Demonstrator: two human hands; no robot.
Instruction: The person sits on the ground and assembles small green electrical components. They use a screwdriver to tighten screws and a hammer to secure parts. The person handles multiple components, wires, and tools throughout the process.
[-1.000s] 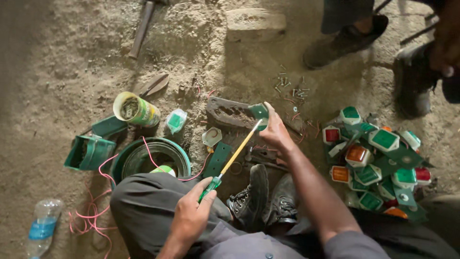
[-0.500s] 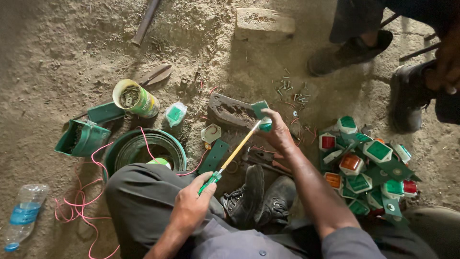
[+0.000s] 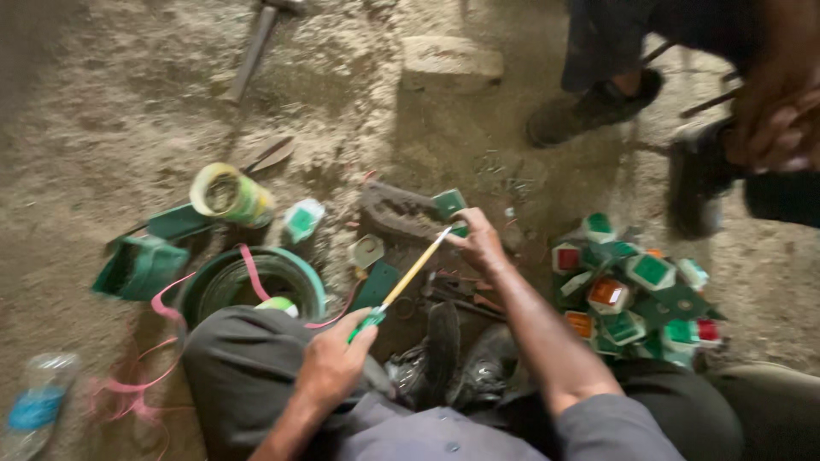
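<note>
My left hand (image 3: pixel 335 363) grips the green handle of a long screwdriver (image 3: pixel 401 280) with a yellow shaft, low in the middle of the view. The tip points up and right to a small green square piece (image 3: pixel 450 205) that my right hand (image 3: pixel 481 245) holds against a grey block (image 3: pixel 397 213) on the sandy ground. My knees and dark shoes (image 3: pixel 453 363) lie just below the tool.
A pile of small green, red and orange boxes (image 3: pixel 636 286) lies at the right. At the left sit a green round tub (image 3: pixel 248 286) with pink cord, a yellow-green can (image 3: pixel 226 194), a green box (image 3: pixel 137 266) and a plastic bottle (image 3: pixel 38 405). Another person's feet (image 3: pixel 589 107) stand at the upper right.
The view has shifted slightly and blurred. Both hands keep their hold, with the screwdriver still aimed at the green piece.
</note>
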